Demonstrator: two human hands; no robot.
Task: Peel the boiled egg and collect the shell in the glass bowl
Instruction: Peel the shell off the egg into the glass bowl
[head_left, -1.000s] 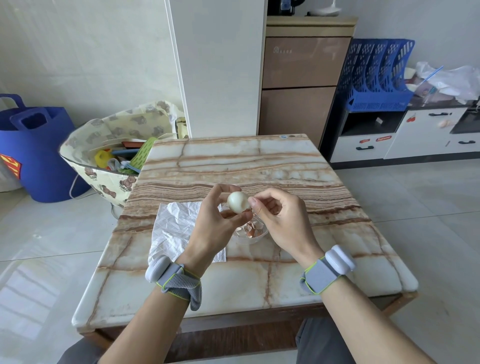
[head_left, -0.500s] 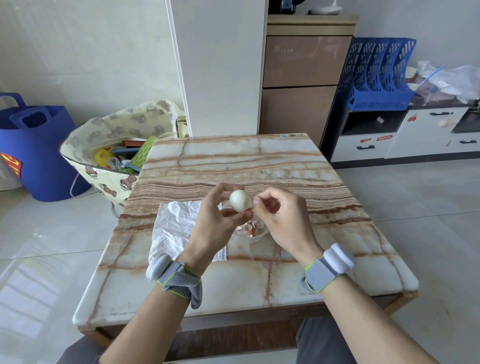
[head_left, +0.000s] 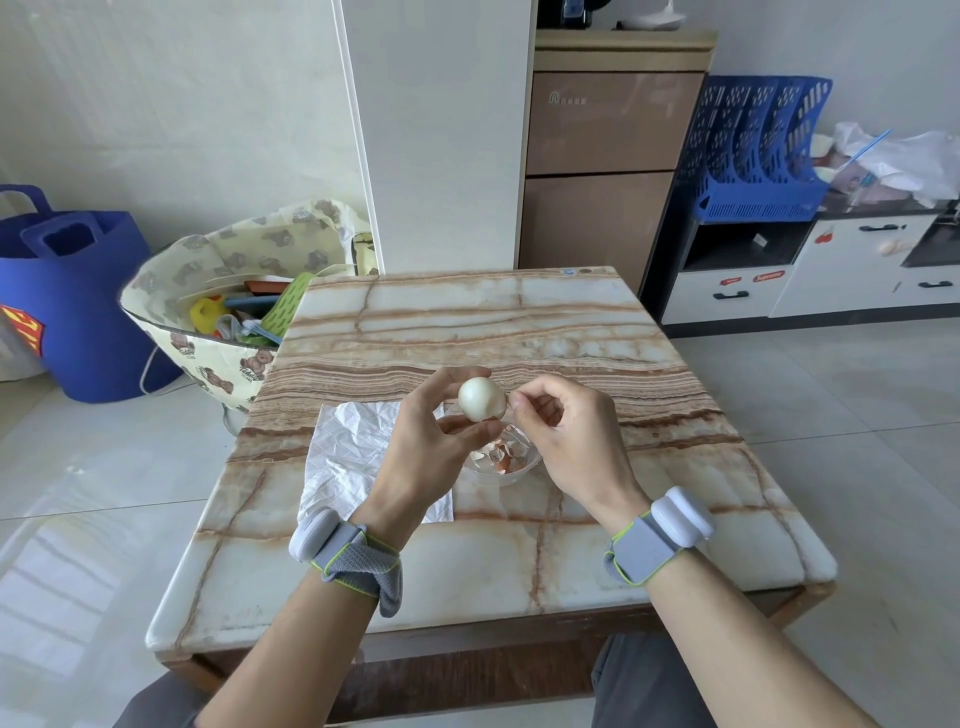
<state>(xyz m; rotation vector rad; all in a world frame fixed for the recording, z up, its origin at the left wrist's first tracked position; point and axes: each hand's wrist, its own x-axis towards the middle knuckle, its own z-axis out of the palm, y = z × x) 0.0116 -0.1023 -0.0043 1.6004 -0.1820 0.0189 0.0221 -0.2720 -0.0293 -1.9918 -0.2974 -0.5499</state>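
Note:
My left hand (head_left: 426, 441) holds a white boiled egg (head_left: 481, 398) between thumb and fingertips, above the table. The egg's visible side is smooth and bare of shell. My right hand (head_left: 566, 441) is just to the right of the egg, its thumb and forefinger pinched together at the egg's right edge; whether a shell bit sits between them is too small to tell. Below and between the hands stands a small glass bowl (head_left: 527, 470) holding several brown shell pieces (head_left: 501, 456).
A crumpled white paper sheet (head_left: 348, 457) lies on the marble table (head_left: 467, 322) left of the bowl. Beside the table's left edge stand a bear-print bag (head_left: 208, 291) of items and a blue tub (head_left: 67, 301). Cabinets line the back wall.
Both hands have risen slightly with the egg, and the egg has turned a little in my left fingers. My right fingertips stay pinched at its right side.

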